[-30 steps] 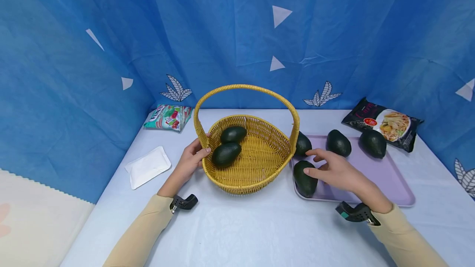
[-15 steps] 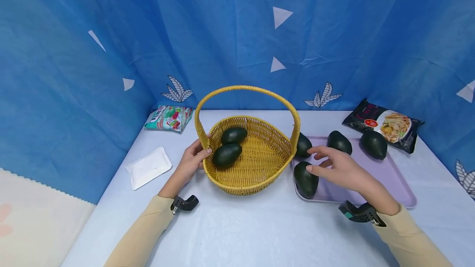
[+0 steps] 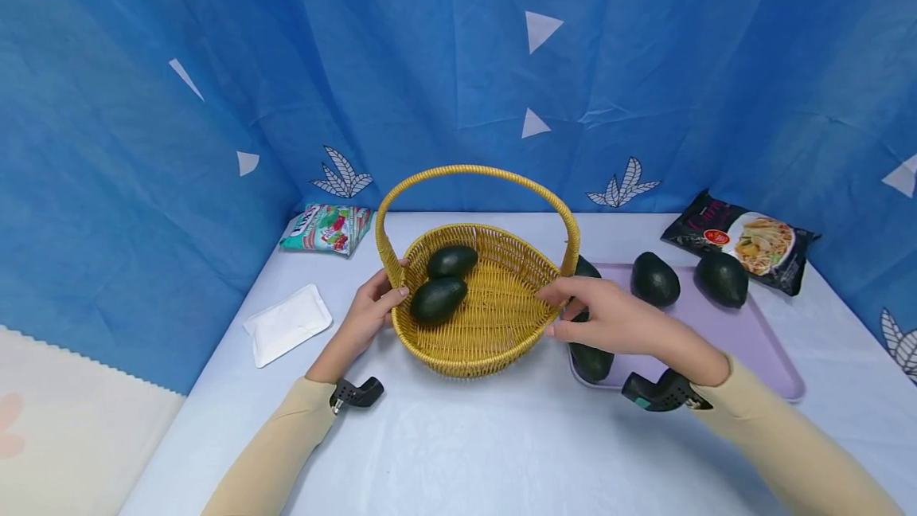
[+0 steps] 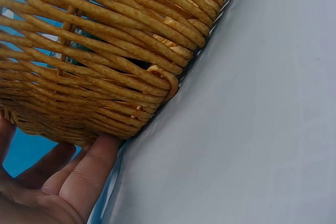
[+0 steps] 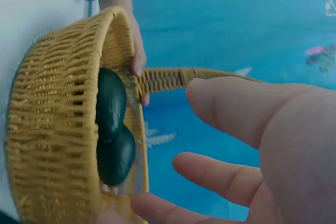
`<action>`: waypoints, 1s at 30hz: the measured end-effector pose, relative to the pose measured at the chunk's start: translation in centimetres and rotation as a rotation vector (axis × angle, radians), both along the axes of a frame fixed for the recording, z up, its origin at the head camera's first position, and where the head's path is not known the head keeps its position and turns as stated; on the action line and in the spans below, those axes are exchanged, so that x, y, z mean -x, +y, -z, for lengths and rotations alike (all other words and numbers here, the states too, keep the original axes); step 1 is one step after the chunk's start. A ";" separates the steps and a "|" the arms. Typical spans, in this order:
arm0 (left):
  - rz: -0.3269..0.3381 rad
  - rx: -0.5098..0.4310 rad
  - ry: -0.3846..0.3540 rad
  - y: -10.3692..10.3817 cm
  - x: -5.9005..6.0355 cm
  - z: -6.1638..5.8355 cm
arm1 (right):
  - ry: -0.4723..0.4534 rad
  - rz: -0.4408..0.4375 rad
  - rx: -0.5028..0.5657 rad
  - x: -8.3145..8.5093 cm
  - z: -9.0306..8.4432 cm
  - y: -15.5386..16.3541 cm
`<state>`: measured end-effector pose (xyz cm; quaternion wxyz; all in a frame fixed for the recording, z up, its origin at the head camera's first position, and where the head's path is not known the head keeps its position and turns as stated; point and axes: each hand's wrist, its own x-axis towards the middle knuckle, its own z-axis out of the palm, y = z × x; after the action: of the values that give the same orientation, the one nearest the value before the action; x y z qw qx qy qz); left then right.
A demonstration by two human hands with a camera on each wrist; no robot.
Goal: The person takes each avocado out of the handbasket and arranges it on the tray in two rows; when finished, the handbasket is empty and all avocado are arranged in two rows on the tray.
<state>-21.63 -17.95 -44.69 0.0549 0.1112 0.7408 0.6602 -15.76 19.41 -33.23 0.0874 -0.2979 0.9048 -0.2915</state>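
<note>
A yellow wicker basket (image 3: 467, 366) with a tall arched handle stands mid-table, holding two dark green avocados (image 3: 438, 300) on its left side. My left hand (image 3: 368, 314) grips its left rim, thumb over the edge; the left wrist view shows the fingers against the woven wall (image 4: 105, 66). At the right rim is my right hand (image 3: 619, 321), thumb and fingers spread with nothing between them in the right wrist view. Whether it touches the rim is unclear. Beneath and behind this hand, two tray avocados (image 3: 591, 363) are partly hidden.
A lilac tray (image 3: 723, 341) lies right of the basket, with two more avocados (image 3: 655, 279) along its back. Behind it is a black noodle packet (image 3: 752, 241). On the left are a green snack packet (image 3: 328, 228) and a white flat packet (image 3: 290, 325). Blue curtain surrounds the table.
My right hand has moved left from above the tray's avocados to the basket's right rim, carrying nothing. The left hand stays on the basket, which has not visibly moved.
</note>
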 end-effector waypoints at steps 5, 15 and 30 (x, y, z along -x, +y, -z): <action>-0.005 0.000 -0.011 0.0 0.0 0.0 | -0.023 -0.053 -0.015 1.4 -0.4 -2.7; -0.013 0.007 -0.014 0.2 0.0 -0.3 | -0.208 -0.128 -0.088 4.6 -0.3 -7.3; -0.007 0.013 -0.007 -0.1 0.2 0.1 | -0.443 -0.086 -0.164 8.0 2.3 -12.1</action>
<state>-21.79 -18.03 -44.81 0.0557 0.1059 0.7452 0.6560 -23.74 7.35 -35.55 0.3200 -0.2570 0.8705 -0.2715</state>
